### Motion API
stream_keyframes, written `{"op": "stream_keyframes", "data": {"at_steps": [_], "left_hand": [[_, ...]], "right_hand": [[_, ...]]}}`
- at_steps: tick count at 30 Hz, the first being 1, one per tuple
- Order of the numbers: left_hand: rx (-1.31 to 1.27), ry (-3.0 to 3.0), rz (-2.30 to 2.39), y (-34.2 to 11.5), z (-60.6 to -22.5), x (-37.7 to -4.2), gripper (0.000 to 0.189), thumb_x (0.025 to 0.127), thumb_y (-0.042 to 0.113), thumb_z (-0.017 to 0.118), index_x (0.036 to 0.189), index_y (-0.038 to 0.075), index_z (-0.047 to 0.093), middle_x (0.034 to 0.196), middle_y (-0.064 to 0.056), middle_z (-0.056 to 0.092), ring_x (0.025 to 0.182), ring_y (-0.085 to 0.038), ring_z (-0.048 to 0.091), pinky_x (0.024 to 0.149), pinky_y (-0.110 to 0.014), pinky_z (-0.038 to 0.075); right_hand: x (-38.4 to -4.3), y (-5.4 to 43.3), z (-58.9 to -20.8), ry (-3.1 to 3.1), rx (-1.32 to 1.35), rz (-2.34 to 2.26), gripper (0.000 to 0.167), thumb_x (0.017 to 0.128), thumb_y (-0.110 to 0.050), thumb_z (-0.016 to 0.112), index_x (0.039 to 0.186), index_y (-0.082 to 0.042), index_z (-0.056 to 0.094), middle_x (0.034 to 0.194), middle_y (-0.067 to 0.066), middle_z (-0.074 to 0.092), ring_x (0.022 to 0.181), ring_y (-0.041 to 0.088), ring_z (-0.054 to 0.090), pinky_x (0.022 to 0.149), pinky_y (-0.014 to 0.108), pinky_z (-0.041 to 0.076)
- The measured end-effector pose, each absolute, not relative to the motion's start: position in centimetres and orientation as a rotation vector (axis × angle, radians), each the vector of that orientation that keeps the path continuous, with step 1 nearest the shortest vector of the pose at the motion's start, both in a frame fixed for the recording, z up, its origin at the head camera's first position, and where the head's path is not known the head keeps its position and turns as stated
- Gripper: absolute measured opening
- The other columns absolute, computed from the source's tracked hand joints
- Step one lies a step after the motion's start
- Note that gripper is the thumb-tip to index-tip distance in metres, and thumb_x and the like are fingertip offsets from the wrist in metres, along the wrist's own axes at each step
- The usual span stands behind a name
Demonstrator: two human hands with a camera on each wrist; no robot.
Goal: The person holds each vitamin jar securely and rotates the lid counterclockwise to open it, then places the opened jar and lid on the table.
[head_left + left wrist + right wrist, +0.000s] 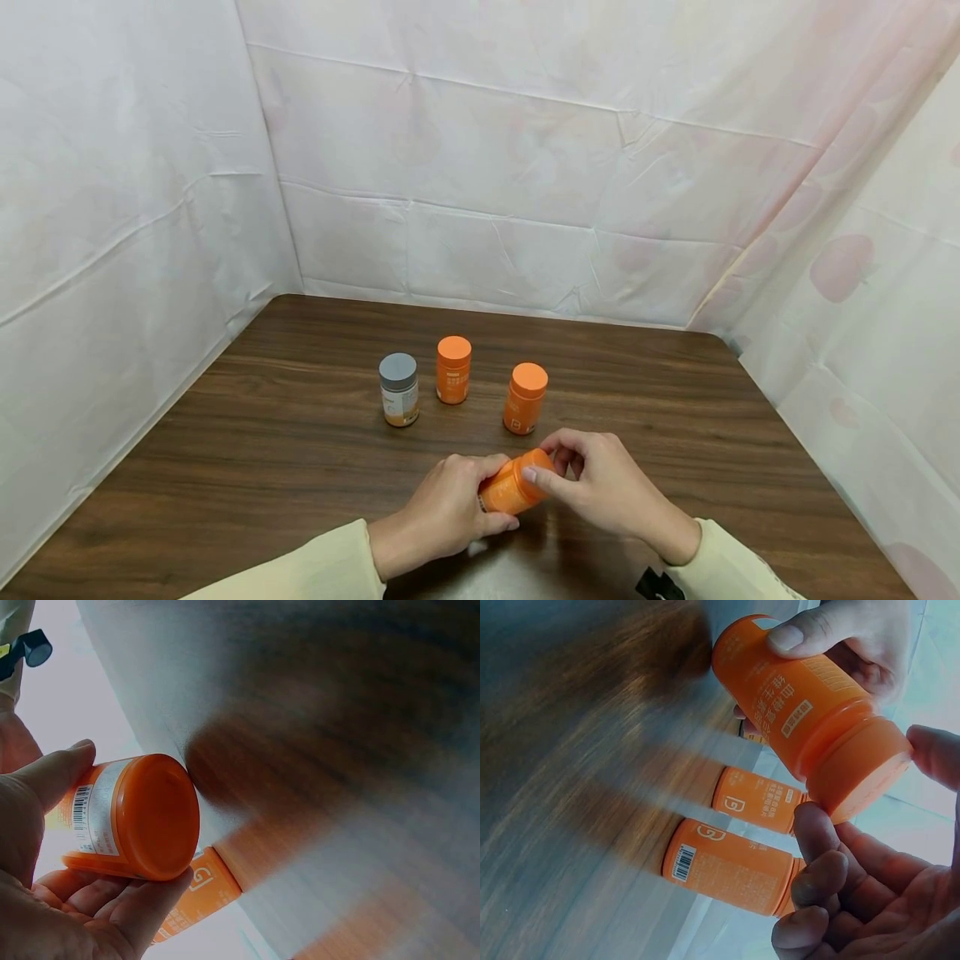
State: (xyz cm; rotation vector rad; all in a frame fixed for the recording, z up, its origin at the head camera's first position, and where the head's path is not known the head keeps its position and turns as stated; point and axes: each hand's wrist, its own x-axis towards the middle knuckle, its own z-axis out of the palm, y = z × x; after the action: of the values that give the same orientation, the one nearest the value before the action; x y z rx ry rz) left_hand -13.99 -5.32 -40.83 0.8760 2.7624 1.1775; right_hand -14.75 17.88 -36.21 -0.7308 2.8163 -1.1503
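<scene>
Tilted above the table's near side is an orange supplement bottle with an orange screw cap. My left hand grips its body, thumb on one side and fingers on the other. The bottle's round base and a white barcode label face the left wrist camera. At the cap end, my right hand pinches the cap between thumb and fingertips. In the right wrist view the cap sits on the bottle's neck, with the right thumb at one edge and the fingertips at the other.
Farther back on the dark wood table stand two more orange bottles, upright and capped. Left of them stands a white bottle with a grey cap. Pale cloth walls rise behind and at both sides.
</scene>
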Motion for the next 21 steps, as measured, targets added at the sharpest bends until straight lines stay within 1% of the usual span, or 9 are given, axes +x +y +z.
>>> {"op": "stream_keyframes", "data": {"at_steps": [5,9,11,13,17,21], "left_hand": [[0.884,2.781,1.176,-5.32,-40.91,-13.95,0.040,0.076,0.029,0.093,0.109,0.027,0.070,0.086,0.019,0.063,0.072,0.000,0.058,0.068,-0.022,0.049],[0.876,2.782,1.171,-5.29,-40.82,-13.96,0.042,0.076,0.029,0.093,0.112,0.026,0.070,0.088,0.019,0.064,0.073,0.000,0.058,0.069,-0.022,0.049],[0.878,2.781,1.168,-5.29,-40.76,-13.99,0.044,0.077,0.029,0.093,0.114,0.024,0.071,0.089,0.018,0.065,0.074,0.000,0.058,0.069,-0.022,0.049],[0.882,2.782,1.165,-5.29,-40.70,-14.01,0.045,0.077,0.029,0.093,0.115,0.023,0.071,0.090,0.017,0.066,0.074,0.000,0.057,0.069,-0.022,0.049],[0.883,2.784,1.156,-5.24,-40.70,-14.04,0.044,0.077,0.029,0.093,0.114,0.024,0.071,0.089,0.017,0.065,0.073,0.000,0.057,0.068,-0.023,0.048],[0.871,2.776,1.148,-5.17,-40.69,-14.08,0.044,0.077,0.030,0.093,0.115,0.024,0.070,0.089,0.018,0.064,0.073,-0.001,0.057,0.068,-0.023,0.048]], "right_hand": [[-14.88,17.98,-36.12,2.822,-0.782,-1.125,0.028,0.090,-0.049,0.077,0.100,-0.023,0.071,0.076,-0.011,0.061,0.060,0.008,0.051,0.052,0.024,0.043],[-14.95,18.24,-36.08,2.831,-0.850,-1.110,0.027,0.088,-0.046,0.080,0.106,-0.029,0.071,0.082,-0.012,0.063,0.065,0.012,0.053,0.055,0.023,0.043],[-14.97,18.40,-36.13,2.837,-0.898,-1.107,0.029,0.087,-0.044,0.082,0.109,-0.029,0.071,0.085,-0.013,0.063,0.070,0.015,0.054,0.057,0.023,0.043],[-15.00,18.56,-36.19,2.841,-0.950,-1.103,0.032,0.086,-0.041,0.084,0.112,-0.029,0.071,0.087,-0.013,0.063,0.073,0.015,0.055,0.059,0.023,0.043],[-15.06,18.76,-36.31,2.840,-1.065,-1.109,0.038,0.082,-0.029,0.088,0.116,-0.027,0.070,0.091,-0.015,0.062,0.075,0.009,0.052,0.061,0.024,0.044],[-15.09,18.83,-36.40,2.821,-1.193,-1.143,0.051,0.076,-0.014,0.090,0.119,-0.030,0.068,0.096,-0.015,0.062,0.077,0.006,0.051,0.065,0.025,0.046]]}}
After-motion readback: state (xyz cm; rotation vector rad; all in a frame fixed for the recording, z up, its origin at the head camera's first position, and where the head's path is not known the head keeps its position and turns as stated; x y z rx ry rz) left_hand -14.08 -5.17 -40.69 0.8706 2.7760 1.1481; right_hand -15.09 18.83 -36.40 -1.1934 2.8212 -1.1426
